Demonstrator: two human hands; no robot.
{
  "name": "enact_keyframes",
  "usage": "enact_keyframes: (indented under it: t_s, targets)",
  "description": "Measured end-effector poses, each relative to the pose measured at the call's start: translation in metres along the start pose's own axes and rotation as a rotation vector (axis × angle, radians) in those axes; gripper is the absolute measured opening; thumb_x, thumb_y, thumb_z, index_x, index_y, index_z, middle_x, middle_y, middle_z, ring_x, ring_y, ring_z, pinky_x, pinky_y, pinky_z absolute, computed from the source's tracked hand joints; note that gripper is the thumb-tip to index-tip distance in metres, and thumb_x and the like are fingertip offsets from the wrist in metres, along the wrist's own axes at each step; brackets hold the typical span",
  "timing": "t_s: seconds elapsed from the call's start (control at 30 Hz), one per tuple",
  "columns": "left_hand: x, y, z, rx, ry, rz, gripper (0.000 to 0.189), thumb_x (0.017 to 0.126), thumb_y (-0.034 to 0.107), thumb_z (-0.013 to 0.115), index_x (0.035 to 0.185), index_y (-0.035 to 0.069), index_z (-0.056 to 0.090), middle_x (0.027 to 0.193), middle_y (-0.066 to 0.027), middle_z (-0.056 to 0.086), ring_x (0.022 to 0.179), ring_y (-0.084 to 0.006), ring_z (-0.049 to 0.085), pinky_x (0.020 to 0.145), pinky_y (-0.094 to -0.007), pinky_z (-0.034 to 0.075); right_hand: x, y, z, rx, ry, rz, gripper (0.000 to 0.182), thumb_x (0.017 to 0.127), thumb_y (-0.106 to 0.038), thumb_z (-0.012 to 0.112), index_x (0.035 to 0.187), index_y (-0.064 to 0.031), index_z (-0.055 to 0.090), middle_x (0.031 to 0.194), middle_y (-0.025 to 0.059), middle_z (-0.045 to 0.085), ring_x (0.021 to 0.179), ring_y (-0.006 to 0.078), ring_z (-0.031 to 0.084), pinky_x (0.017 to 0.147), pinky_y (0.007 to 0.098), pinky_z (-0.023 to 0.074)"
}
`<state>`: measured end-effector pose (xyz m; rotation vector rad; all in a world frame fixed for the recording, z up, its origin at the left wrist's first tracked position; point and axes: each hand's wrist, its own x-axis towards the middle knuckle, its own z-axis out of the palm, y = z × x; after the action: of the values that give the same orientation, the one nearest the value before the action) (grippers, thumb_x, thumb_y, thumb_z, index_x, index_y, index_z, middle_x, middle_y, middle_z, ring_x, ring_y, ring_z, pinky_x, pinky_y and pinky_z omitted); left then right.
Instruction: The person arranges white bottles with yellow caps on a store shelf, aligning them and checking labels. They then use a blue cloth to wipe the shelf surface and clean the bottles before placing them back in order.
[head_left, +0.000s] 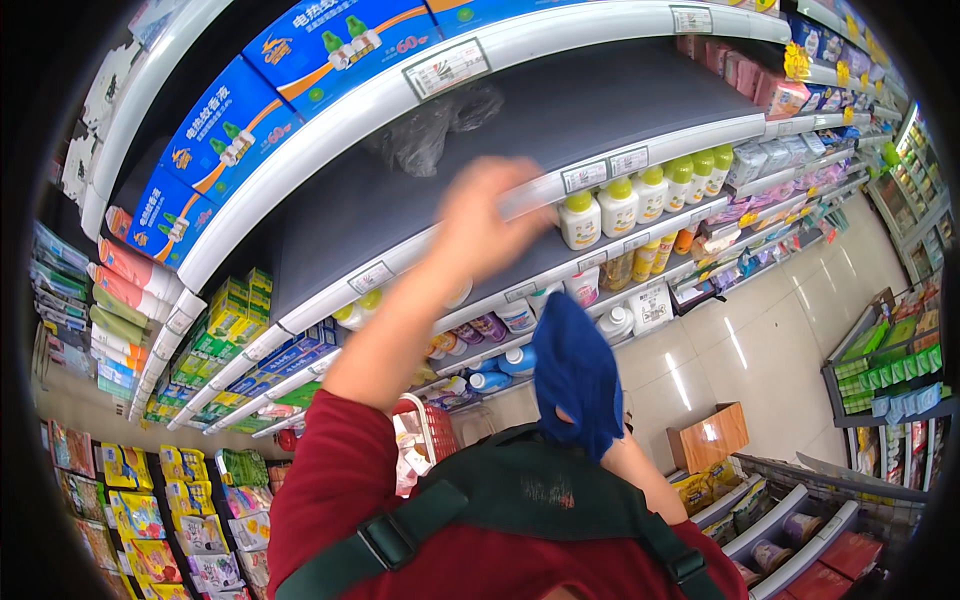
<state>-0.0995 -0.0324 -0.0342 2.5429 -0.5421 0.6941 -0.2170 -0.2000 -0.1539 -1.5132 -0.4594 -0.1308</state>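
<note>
My left hand (484, 217), blurred, is at the white front rail (667, 146) of a dark grey shelf (600, 97). Its thumb and fingers are apart, with part of the rail showing between them; I see nothing held, and contact with the rail is unclear. Farther back on this shelf lies a crumpled clear plastic bag (431, 139). A blue cloth (576, 367) hangs in front of my chest. It covers most of my right hand (615, 450), which holds it. White bottles with green caps (619, 206) stand one shelf lower, just right of my left hand.
Blue boxes (240, 127) fill the shelf above. Lower shelves carry more bottles (517, 360) and boxes. A red basket (439, 431) stands below my left arm. Behind me are racks of snack packets (142, 510), and a wooden box (709, 435) is near the tiled floor (697, 345) at right.
</note>
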Motion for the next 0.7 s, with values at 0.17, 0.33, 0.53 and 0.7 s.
enact_keyframes:
  t_s: [0.17, 0.33, 0.53, 0.7]
  targets:
    - [0.091, -0.137, -0.037, 0.298, -0.237, -0.371, 0.096, 0.07, 0.069, 0.063, 0.14, 0.007, 0.04, 0.144, -0.0216, 0.038, 0.135, -0.0344, 0.035, 0.109, -0.0379, 0.031, 0.018, 0.056, -0.067, 0.855, 0.123, 0.527, 0.042, 0.093, -0.016, 0.053, 0.132, -0.0014, 0.044, 0.122, 0.0112, 0.056, 0.111, 0.0205, 0.056, 0.096, 0.0317, 0.0449]
    - [0.081, -0.224, -0.024, 0.408, -0.168, -0.393, 0.061, 0.085, 0.036, 0.06, 0.136, 0.005, 0.045, 0.136, -0.0185, 0.048, 0.125, -0.0322, 0.047, 0.103, -0.037, 0.037, 0.155, -0.041, -0.13, 0.266, 0.201, -0.145, 0.037, 0.09, -0.012, 0.058, 0.125, -0.0038, 0.051, 0.113, 0.0119, 0.061, 0.107, 0.0219, 0.058, 0.092, 0.0317, 0.0462]
    - [0.073, -0.191, -0.04, 0.27, 0.331, -0.168, 0.047, 0.092, 0.023, 0.056, 0.136, 0.009, 0.046, 0.14, -0.0142, 0.045, 0.128, -0.0296, 0.042, 0.105, -0.0376, 0.033, 0.364, -0.007, -0.232, -0.967, 0.32, -0.439, 0.035, 0.085, -0.012, 0.059, 0.117, -0.0001, 0.057, 0.114, 0.0229, 0.06, 0.109, 0.039, 0.055, 0.095, 0.0394, 0.0441]
    - [0.107, -0.212, 0.009, 0.348, 0.215, -0.424, 0.048, 0.092, 0.025, 0.056, 0.136, 0.008, 0.046, 0.139, -0.0143, 0.045, 0.128, -0.0285, 0.042, 0.105, -0.0374, 0.033, 0.474, 0.1, -0.3, -1.742, -0.25, 0.17, 0.07, 0.093, -0.055, 0.034, 0.145, -0.0075, 0.031, 0.149, 0.0189, 0.029, 0.138, 0.0317, 0.029, 0.113, 0.038, 0.0246]
